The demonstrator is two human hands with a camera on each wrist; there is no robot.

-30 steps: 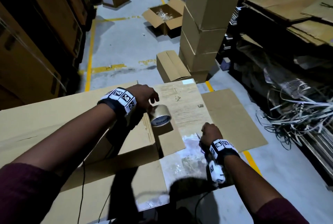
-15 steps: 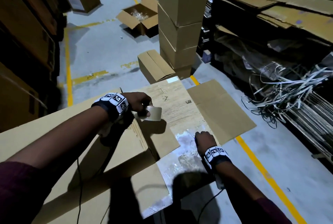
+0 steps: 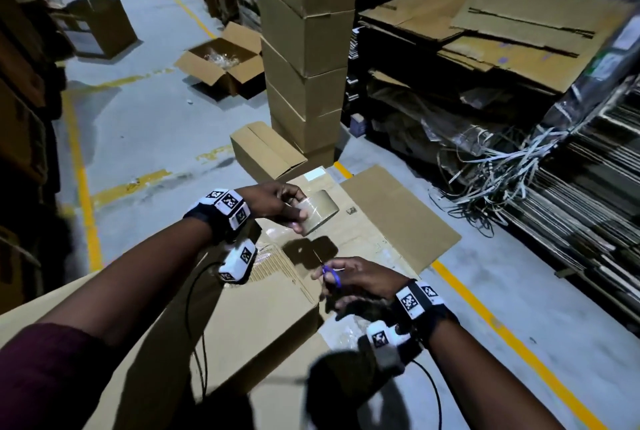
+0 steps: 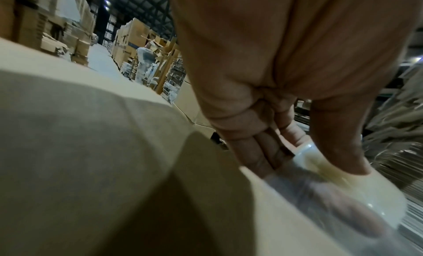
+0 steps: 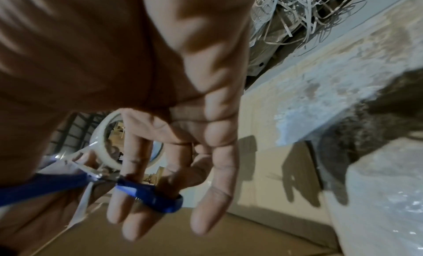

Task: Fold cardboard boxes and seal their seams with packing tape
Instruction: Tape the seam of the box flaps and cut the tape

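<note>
- Far left, a yellow floor line (image 3: 83,201) runs along the grey warehouse floor beside dark stacked cartons.
- The flattened cardboard box (image 3: 242,318) lies across the foreground under both forearms, its flaps spread toward the aisle; glossy clear tape shows along its seam near the right wrist.
- The left hand (image 3: 273,202) is raised above the box's far flap, fingers and thumb curled round a roll of packing tape (image 3: 317,211); in the left wrist view the fingers (image 4: 256,151) wrap the pale roll (image 4: 343,178), and a clear strip trails off it, blurred.
- Behind it on the floor stand a small closed carton (image 3: 266,152) and a tall stack of boxes (image 3: 304,59), with an open carton (image 3: 221,62) further back.
- The right hand (image 3: 353,280) hovers just above the box, fingers through the blue handles of a pair of scissors (image 3: 329,273), blades pointing toward the roll; the right wrist view shows one blue loop (image 5: 155,194) around a finger and the others loosely extended.
- Far right, shelving holds flat cardboard sheets (image 3: 502,27) and a tangle of white strapping (image 3: 502,166).
</note>
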